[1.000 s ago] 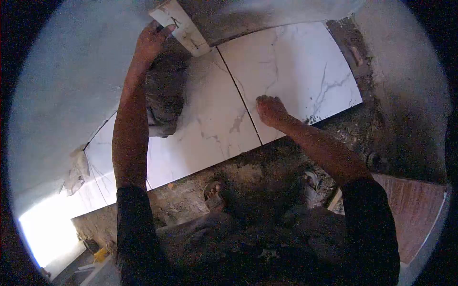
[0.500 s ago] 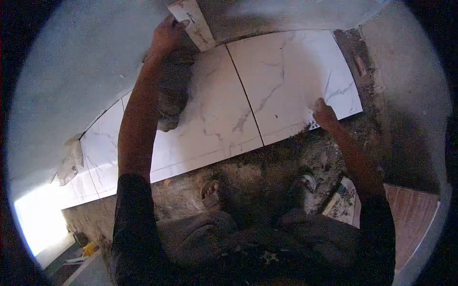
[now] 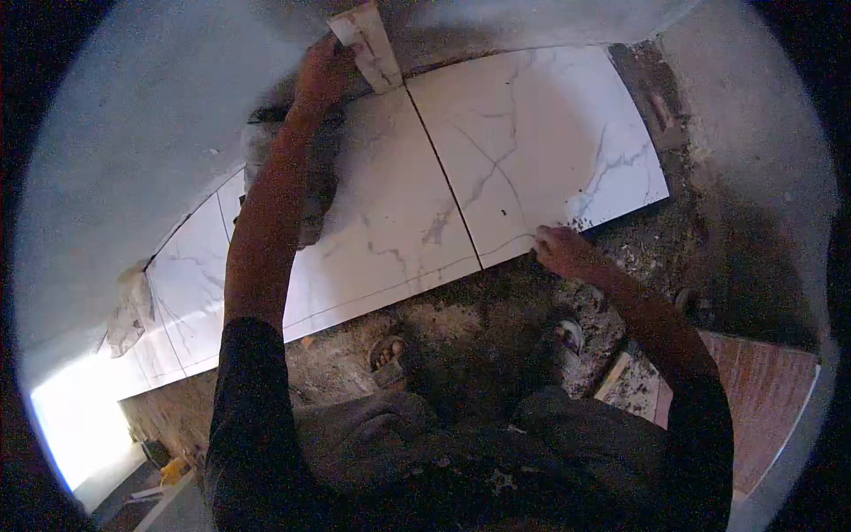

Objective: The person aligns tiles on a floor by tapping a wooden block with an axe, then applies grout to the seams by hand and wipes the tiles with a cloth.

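Observation:
My left hand [image 3: 324, 74] is closed on a narrow piece of tile [image 3: 372, 53] at the back edge of the tiles, beside the wall. My right hand [image 3: 558, 250], fingers bent, touches the front edge of the right marble-pattern tile [image 3: 541, 142]; whether it grips anything is too small to tell. A dark joint separates this tile from the left marble-pattern tile [image 3: 381, 213]. Under my left forearm lies a dark, crumpled bundle [image 3: 321, 191] on the left tile. Small dark crumbs dot the right tile near its front edge.
A crumpled plastic bag [image 3: 133, 312] lies at the far left by the wall. Rough, debris-strewn ground [image 3: 461, 324] runs along the tiles' front, where two feet show. Reddish boards [image 3: 762, 408] stand at the lower right. A yellow object [image 3: 174, 470] is at the lower left.
My right hand has moved left and toward me, along the right tile's front edge. My left hand remains on the narrow piece, whose lower end is now nearer the joint. The view has shifted slightly.

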Action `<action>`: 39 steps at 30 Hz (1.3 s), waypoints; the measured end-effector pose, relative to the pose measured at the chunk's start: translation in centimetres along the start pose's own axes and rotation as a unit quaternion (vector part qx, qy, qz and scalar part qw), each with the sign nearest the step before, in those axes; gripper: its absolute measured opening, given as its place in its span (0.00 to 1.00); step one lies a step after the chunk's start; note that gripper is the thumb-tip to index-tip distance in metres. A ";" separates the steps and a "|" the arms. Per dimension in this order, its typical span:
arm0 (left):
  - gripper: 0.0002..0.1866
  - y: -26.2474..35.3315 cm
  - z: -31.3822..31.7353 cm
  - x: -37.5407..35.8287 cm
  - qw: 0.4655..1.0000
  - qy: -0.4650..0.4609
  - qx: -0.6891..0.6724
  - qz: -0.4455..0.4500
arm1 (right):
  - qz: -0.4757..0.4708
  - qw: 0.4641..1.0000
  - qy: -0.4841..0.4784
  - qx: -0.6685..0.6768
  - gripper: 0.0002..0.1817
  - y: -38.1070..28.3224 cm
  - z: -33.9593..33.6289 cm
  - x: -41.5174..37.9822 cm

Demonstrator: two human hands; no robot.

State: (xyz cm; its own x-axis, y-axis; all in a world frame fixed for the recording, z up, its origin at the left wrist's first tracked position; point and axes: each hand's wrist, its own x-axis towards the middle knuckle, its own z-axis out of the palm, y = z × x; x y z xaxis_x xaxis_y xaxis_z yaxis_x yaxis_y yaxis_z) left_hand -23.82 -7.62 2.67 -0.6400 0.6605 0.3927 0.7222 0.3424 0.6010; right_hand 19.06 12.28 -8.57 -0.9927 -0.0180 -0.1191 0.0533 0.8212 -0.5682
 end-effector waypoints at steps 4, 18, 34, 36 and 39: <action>0.16 0.7 0.0 0.0 0.999 0.025 0.032 0.004 | 0.074 0.987 -0.128 0.055 0.11 -1.1 -0.5 0.2; 0.16 -1.6 1.0 0.3 0.982 0.086 0.136 0.097 | 0.048 0.992 -0.102 0.059 0.06 -4.0 0.0 1.2; 0.16 -0.4 -0.2 0.1 0.968 -0.029 0.243 0.052 | 0.021 0.992 -0.099 0.070 0.05 -3.8 0.8 1.0; 0.16 -1.0 0.2 0.0 0.960 0.042 0.267 0.077 | 0.086 0.991 -0.102 0.021 0.06 -4.2 0.7 1.2; 0.16 -0.8 -0.7 0.2 0.977 -0.068 0.177 0.094 | 0.091 0.985 -0.136 0.048 0.07 -4.1 -0.5 2.1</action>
State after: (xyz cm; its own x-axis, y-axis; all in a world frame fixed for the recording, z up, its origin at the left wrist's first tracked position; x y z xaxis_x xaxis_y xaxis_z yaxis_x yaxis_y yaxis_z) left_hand -24.76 -8.22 2.78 -0.4640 0.8087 0.3615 0.8845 0.4006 0.2391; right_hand 16.70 9.19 -6.09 -0.9004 -0.0382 -0.4334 0.2515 0.7672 -0.5901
